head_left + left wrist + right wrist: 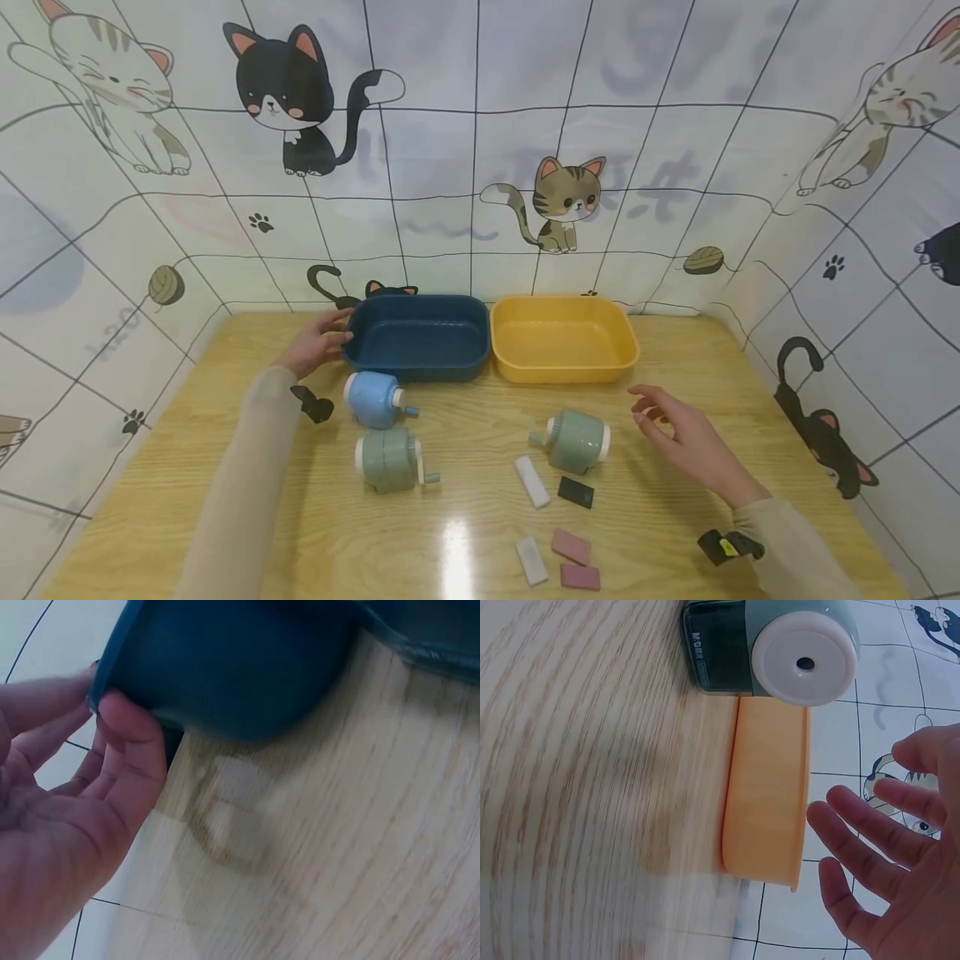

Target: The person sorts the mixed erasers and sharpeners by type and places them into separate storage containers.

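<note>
At the left end of the dark blue bin (416,375), my left hand (313,342) pinches the rim, thumb against the outer wall in the left wrist view, where the same bin (225,667) fills the top. The right hand (686,437) is held over the right side of the table, fingers loosely spread and holding nothing. Nearest to it are a green crank pencil sharpener (577,440) and the yellow bin (566,372). A light blue sharpener (372,400) stands just in front of the blue bin, and another green sharpener (386,461) in front of that.
Small flat blocks like erasers lie at front centre: white ones (532,482), a black one (576,492) and pink ones (572,546). Cat-printed wall sheeting (435,225) rises behind the wooden table (465,433) and on both sides.
</note>
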Demonstrator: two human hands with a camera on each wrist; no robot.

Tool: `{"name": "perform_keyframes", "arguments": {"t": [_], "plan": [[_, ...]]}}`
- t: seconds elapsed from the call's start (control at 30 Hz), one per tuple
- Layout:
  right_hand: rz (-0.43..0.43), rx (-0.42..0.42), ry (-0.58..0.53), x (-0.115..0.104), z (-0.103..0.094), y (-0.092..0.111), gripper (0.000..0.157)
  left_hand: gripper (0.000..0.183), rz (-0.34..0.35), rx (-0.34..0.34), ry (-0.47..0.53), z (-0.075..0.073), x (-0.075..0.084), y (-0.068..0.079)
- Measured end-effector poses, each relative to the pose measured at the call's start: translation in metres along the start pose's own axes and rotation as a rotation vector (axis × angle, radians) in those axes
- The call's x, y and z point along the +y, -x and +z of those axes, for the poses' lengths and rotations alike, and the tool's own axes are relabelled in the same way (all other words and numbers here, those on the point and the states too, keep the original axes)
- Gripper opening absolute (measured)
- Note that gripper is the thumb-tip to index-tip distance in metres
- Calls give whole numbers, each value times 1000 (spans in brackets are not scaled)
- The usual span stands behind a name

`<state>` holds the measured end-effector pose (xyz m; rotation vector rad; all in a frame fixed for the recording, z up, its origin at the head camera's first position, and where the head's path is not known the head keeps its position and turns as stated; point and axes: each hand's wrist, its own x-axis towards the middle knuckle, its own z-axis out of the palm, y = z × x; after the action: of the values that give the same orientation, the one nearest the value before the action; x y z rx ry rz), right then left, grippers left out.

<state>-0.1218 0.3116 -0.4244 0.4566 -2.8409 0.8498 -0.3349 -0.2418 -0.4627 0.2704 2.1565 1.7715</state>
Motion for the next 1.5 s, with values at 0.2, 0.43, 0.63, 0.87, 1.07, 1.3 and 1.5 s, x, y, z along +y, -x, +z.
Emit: {"name": "perform_keyframes", "arguments": {"t": [0.2, 0.43, 0.63, 0.87, 1.07, 1.3, 1.5], "plan": [[-39, -5, -14, -3, 2, 0, 35, 55, -16, -5, 54, 0, 2, 4], [-107, 27, -20, -11, 1, -2, 33, 56, -37, 10, 64, 10, 25, 16], [-121, 1, -55, -21, -3, -5, 33, 57, -31, 27, 61, 5, 12, 9], [-232, 2, -92, -24, 5, -7, 42, 56, -8, 36, 37, 2, 0, 4], [-248, -32, -118, -25, 17, -8, 54, 56, 2, 40, 39, 2, 1, 3], [-277, -123, -180, -24, 29, -10, 68, 56, -19, 39, 52, 3, 1, 1], [-225, -159, -196, -26, 35, -15, 74, 57, -31, 44, 58, 2, 1, 1]]}}
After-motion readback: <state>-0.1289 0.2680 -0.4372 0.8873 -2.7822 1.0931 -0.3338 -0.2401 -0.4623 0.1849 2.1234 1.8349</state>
